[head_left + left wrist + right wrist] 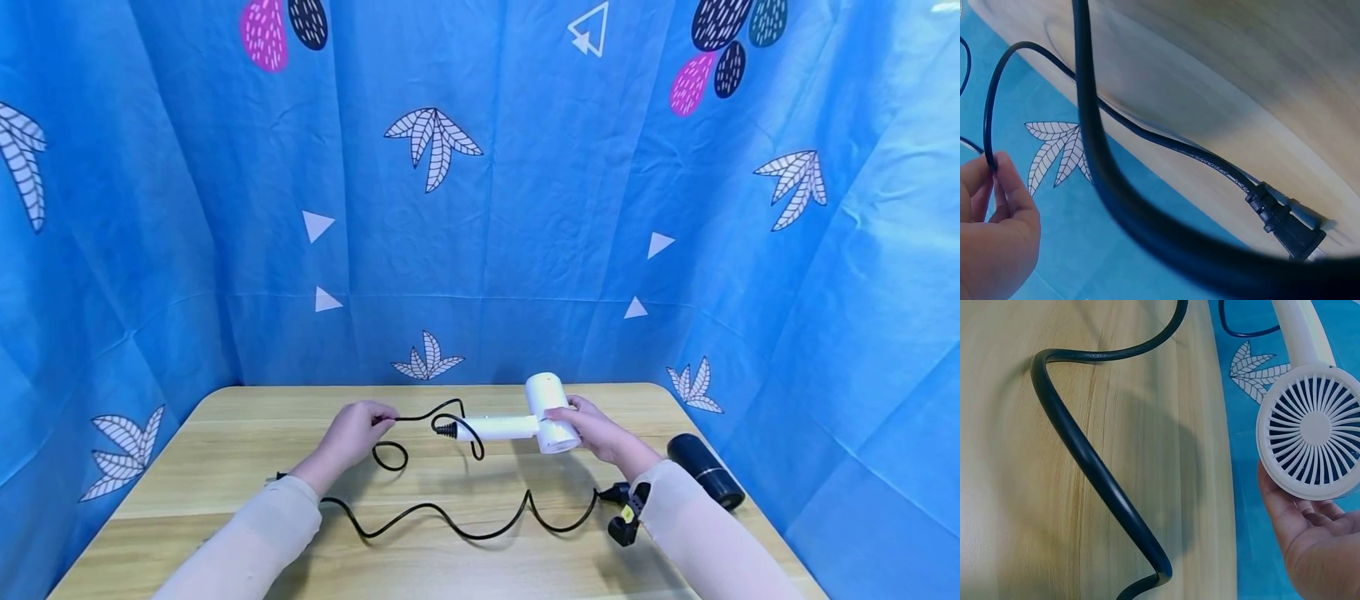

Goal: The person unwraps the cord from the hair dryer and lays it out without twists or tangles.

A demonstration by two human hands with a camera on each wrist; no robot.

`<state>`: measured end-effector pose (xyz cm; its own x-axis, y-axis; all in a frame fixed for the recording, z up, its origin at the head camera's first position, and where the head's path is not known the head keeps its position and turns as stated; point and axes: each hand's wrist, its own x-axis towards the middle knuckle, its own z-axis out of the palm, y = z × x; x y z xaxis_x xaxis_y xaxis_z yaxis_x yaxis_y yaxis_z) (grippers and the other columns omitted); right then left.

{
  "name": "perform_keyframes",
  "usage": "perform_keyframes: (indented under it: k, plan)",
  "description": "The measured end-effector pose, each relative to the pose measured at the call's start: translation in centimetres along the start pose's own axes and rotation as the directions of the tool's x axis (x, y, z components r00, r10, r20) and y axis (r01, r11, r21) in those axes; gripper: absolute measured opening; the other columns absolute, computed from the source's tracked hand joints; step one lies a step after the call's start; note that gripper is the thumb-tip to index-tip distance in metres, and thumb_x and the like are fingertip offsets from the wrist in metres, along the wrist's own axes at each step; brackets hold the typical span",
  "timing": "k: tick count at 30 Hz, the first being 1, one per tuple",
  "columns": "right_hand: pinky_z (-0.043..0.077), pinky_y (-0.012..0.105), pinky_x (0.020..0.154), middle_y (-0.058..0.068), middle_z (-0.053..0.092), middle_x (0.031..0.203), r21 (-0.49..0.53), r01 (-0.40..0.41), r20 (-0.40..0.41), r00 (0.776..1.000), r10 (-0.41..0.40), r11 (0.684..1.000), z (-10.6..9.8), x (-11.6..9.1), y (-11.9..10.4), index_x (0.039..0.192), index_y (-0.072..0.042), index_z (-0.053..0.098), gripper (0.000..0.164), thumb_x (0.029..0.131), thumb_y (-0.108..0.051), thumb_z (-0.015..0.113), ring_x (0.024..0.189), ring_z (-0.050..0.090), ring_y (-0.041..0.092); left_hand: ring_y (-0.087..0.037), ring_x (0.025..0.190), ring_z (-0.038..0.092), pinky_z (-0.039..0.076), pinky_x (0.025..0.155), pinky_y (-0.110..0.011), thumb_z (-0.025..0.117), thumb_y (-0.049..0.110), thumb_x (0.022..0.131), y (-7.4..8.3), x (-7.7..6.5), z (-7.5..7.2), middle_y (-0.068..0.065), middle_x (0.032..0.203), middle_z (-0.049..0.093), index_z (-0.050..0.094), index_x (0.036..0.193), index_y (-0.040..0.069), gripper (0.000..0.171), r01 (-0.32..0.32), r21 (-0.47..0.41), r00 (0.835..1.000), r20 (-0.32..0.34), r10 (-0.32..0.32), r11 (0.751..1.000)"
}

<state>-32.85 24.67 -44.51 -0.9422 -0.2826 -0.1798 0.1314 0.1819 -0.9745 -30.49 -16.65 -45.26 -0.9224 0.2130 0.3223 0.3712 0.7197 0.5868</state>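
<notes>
A white hair dryer (pixel 498 428) is held up over the table, its handle toward the left and its barrel on the right. My right hand (pixel 597 429) grips the barrel from its right side; the slatted round vent (pixel 1316 428) faces the right wrist camera. A black power cord (pixel 420 417) loops out of the handle's end to my left hand (pixel 356 433). Thumb and fingertips of that hand pinch the cord, as the left wrist view also shows. Beyond the pinch, the cord runs to its black plug (pixel 1297 234) over the table by the left wrist.
A light wooden table (pixel 225 442) lies in front of blue patterned curtains (pixel 487 233). On its right edge lies a black cylinder (pixel 705 471). Another black cable (pixel 450 521) sags between both wrists, reaching a small black device (pixel 624 523) at the right wrist.
</notes>
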Motion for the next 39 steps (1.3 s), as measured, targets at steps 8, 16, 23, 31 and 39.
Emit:
perform_keyframes:
  k: [8,16,23,31,39]
  plan:
    - [0.058,0.04,0.084,0.019,0.059,0.12,0.017,0.016,0.008,1.0,-0.016,1.0,-0.2,-0.2,-0.3,0.146,0.005,0.028,0.072,0.095,-0.03,0.064,0.097,0.067,0.024,-0.028,0.098,0.069,0.057,0.084,-0.042,0.071,0.002,0.091,-0.3,-0.6,0.5,-0.009,0.102,0.074,0.078,0.1,0.006,0.012,-0.022,0.067,0.995,0.101,0.015,0.998]
    - [0.057,0.038,0.083,0.018,0.06,0.12,0.017,0.014,-0.011,1.0,-0.013,1.0,-0.5,-0.2,-0.4,0.146,0.004,0.029,0.068,0.096,-0.03,0.062,0.097,0.067,0.023,-0.026,0.096,0.07,0.058,0.084,-0.04,0.071,-0.001,0.09,-0.3,-1.3,0.0,-0.005,0.099,0.075,0.078,0.099,0.006,0.014,-0.131,0.117,0.972,0.208,0.105,0.984]
    - [0.057,0.038,0.085,0.019,0.059,0.122,0.005,0.021,-0.021,1.0,-0.021,1.0,-0.7,-0.2,-0.3,0.147,0.005,0.026,0.071,0.097,-0.032,0.062,0.098,0.066,0.023,-0.024,0.094,0.07,0.058,0.08,-0.036,0.071,0.001,0.09,-0.9,-1.9,-0.6,-0.004,0.098,0.075,0.078,0.101,0.006,0.014,-0.218,0.079,0.935,0.303,0.185,0.973]
    - [0.058,0.039,0.084,0.021,0.058,0.123,0.012,0.01,-0.07,0.997,-0.009,1.0,-0.9,-0.6,-0.3,0.148,0.006,0.026,0.074,0.096,-0.032,0.063,0.097,0.066,0.023,-0.025,0.096,0.069,0.058,0.082,-0.037,0.071,0.006,0.092,-1.8,-2.3,-2.0,-0.003,0.101,0.073,0.077,0.101,0.01,0.012,-0.211,0.018,0.932,0.306,0.195,0.977]
    - [0.057,0.039,0.085,0.023,0.056,0.126,0.003,-0.011,-0.1,0.995,0.012,1.0,-1.5,-0.8,0.0,0.148,0.005,0.026,0.076,0.095,-0.034,0.065,0.099,0.065,0.024,-0.025,0.101,0.068,0.057,0.085,-0.04,0.068,0.008,0.095,-1.9,-2.3,-4.1,-0.001,0.105,0.073,0.077,0.105,0.014,0.015,-0.134,0.023,0.955,0.272,0.123,0.991]
